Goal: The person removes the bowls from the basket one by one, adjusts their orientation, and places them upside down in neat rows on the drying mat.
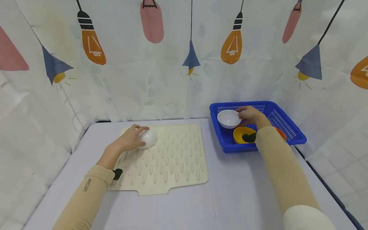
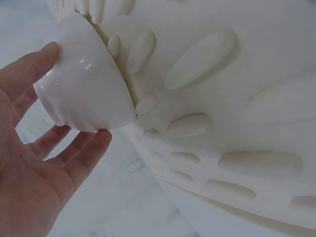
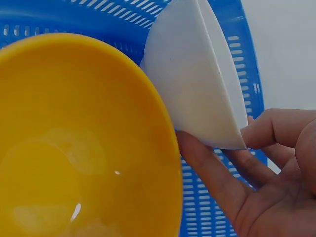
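Note:
On the cream ribbed mat (image 1: 178,159), my left hand (image 1: 129,138) holds a small white bowl (image 1: 149,139) that sits upside down near the mat's far left part. In the left wrist view, thumb and fingers spread around the bowl's outer wall (image 2: 86,74), its rim down at the ridges. Over at the blue basket (image 1: 238,149), my right hand (image 1: 251,115) pinches the rim of a second white bowl (image 1: 228,118), which faces up. Close beside it is a yellow bowl (image 3: 84,148), its hollow side showing in the right wrist view.
An orange bowl (image 1: 281,133) shows partly behind the right forearm in the basket. White cloth covers the table (image 1: 230,185), between mat and basket and in front of both. A printed curtain (image 1: 161,83) hangs along the table's back edge.

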Available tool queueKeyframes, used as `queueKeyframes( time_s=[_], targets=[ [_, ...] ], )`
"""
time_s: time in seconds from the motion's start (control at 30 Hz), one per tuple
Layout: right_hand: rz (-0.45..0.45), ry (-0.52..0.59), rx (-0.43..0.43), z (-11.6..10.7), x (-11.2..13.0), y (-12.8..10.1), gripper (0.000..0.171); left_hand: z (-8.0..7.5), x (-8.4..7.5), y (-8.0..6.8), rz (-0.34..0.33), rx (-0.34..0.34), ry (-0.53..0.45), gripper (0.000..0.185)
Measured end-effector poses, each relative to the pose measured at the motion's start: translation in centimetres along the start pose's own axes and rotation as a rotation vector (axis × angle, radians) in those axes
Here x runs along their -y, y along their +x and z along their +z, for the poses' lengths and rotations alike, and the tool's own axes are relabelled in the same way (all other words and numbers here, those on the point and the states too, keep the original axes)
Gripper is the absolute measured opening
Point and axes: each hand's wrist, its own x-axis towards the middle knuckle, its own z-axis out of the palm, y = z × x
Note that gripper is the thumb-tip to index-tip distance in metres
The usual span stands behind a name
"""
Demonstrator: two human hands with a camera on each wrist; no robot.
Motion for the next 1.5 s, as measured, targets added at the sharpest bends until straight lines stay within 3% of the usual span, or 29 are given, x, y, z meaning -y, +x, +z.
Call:
queueKeyframes(
  time_s=[0.4,0.97,1.5],
  targets=[
    [-0.050,0.012,0.017,-0.8,-0.1,-1.0,0.060,0.0,0.0,0.0,-0.004,0.004,-0.008,0.064],
    [-0.130,0.017,-0.019,-0.5,2.4,-2.8,0.059,0.0,0.0,0.0,-0.011,0.013,-0.014,0.065],
    [-0.155,0.096,-0.035,1.7,5.3,-4.9,0.056,-0.1,0.3,0.1,-0.004,0.014,-0.022,0.064]
  ],
)
